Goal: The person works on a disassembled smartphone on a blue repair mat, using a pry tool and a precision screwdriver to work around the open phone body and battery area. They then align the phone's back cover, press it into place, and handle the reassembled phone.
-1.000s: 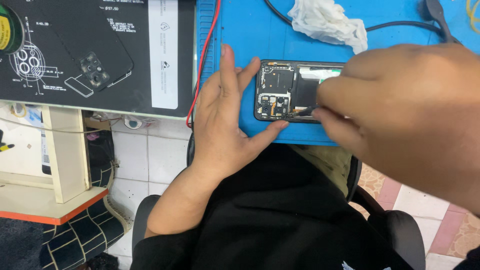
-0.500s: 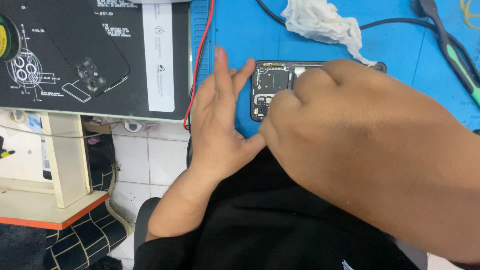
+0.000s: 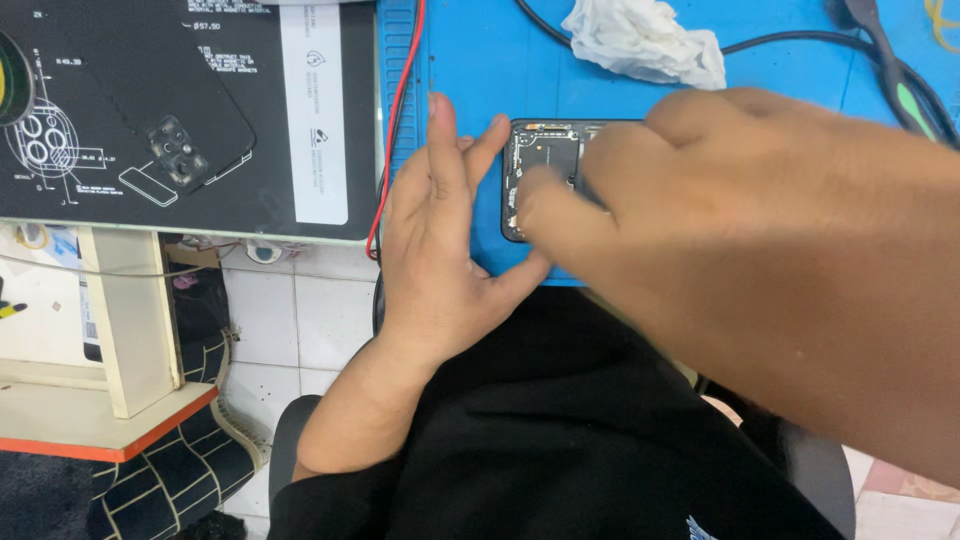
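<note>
Your left hand (image 3: 440,250) is lying open and flat, bracing the left end of the opened black phone (image 3: 545,165) on the near edge of the blue mat (image 3: 480,70). The phone's long side is running left to right. Your right hand (image 3: 760,260) is covering it from the right, fingers maybe pinching something; I cannot tell.

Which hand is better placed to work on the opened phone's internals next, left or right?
Right, probably. The right hand already lies over the opened phone, fingertips on its internals. The left hand rests flat on the blue mat, bracing the phone's left edge, so it suits steadying.
</note>
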`<action>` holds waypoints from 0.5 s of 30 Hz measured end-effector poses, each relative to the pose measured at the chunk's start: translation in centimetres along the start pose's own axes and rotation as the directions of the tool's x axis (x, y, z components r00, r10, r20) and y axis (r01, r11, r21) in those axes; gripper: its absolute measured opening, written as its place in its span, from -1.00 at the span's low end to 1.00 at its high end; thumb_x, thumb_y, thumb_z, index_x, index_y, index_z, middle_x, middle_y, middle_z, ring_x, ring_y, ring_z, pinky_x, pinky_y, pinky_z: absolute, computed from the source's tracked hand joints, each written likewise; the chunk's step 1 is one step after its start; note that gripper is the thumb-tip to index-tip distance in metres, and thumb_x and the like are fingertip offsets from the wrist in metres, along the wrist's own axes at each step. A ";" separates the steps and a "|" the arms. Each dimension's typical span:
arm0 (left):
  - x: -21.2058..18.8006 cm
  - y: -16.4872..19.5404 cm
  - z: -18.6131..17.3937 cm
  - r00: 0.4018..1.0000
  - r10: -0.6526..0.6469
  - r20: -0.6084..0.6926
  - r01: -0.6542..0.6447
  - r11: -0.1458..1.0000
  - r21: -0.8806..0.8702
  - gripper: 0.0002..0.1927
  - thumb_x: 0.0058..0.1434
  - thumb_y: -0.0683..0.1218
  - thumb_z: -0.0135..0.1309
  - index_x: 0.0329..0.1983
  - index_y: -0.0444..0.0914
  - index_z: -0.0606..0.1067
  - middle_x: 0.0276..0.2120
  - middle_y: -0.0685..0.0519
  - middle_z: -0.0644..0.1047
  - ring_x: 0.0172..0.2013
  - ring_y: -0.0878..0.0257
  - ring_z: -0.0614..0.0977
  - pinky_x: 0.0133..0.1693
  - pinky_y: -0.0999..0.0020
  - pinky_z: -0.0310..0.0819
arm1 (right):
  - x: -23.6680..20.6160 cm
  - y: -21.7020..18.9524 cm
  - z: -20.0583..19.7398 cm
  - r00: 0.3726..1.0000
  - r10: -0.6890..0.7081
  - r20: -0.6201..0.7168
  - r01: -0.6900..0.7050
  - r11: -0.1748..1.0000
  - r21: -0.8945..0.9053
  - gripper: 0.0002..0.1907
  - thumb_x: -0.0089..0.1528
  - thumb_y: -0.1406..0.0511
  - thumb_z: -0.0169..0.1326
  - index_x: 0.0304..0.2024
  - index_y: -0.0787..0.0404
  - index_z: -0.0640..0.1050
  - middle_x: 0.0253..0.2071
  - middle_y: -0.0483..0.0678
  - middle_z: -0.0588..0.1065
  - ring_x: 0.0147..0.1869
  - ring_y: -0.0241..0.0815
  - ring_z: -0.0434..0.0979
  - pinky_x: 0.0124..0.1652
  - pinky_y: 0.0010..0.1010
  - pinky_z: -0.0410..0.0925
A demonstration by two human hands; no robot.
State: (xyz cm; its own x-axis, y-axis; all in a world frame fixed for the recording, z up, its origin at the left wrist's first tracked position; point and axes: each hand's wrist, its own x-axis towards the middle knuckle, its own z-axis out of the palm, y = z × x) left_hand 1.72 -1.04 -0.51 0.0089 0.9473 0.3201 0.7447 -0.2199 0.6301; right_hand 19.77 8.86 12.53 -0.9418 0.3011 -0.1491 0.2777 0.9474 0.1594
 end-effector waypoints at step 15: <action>-0.1 -0.4 -0.1 0.999 0.043 0.023 -0.042 0.999 -0.026 0.11 0.16 0.04 0.51 0.51 -0.38 0.01 0.34 -0.10 0.44 0.30 0.03 0.44 0.34 0.23 0.28 | -2.6 1.4 3.2 0.986 0.144 0.083 -0.164 0.924 0.346 -0.73 0.01 0.33 0.27 -0.21 0.04 0.63 -0.30 -0.12 0.54 -0.20 -0.12 0.64 -0.29 -0.36 0.43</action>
State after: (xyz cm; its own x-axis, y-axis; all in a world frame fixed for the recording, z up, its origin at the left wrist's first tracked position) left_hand 1.32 -1.10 -0.76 0.0560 0.9420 0.3308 0.7258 -0.2659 0.6344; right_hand 23.17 9.73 10.04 -0.8731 0.4421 -0.2054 0.4762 0.8636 -0.1657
